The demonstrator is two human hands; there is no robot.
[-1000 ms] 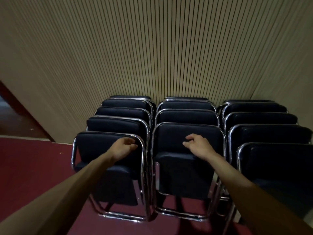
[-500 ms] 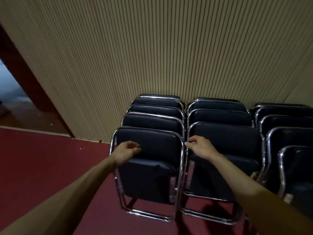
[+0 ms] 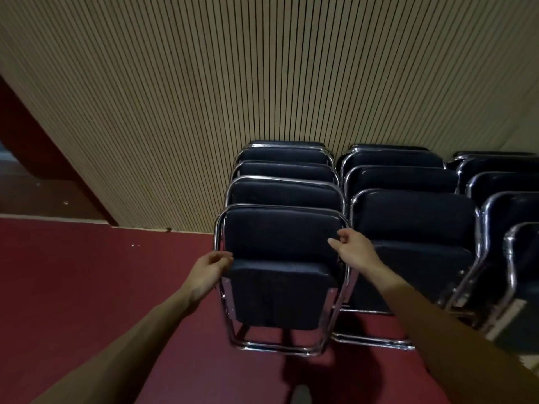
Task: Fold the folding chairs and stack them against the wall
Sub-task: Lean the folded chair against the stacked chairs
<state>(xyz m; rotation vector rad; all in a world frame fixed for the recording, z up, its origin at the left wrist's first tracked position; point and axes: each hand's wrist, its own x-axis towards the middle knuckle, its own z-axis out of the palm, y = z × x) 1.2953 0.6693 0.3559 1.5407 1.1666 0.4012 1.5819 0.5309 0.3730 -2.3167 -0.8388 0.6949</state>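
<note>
Now your left hand curls loosely at the left tube of the front folded chair, your right hand at its right; whether either grips is unclear. That chair heads the left stack against the slatted wall; more stacks crowd rightward on red carpet.

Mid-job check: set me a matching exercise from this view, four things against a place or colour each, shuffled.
Things:
1. left hand
2. right hand
3. floor
4. wall

Places and colours:
A. beside the right edge of the front folded chair
B. dark red
C. beside that chair's left edge
D. beige with thin vertical lines

Pairs: 1-C, 2-A, 3-B, 4-D.
</note>
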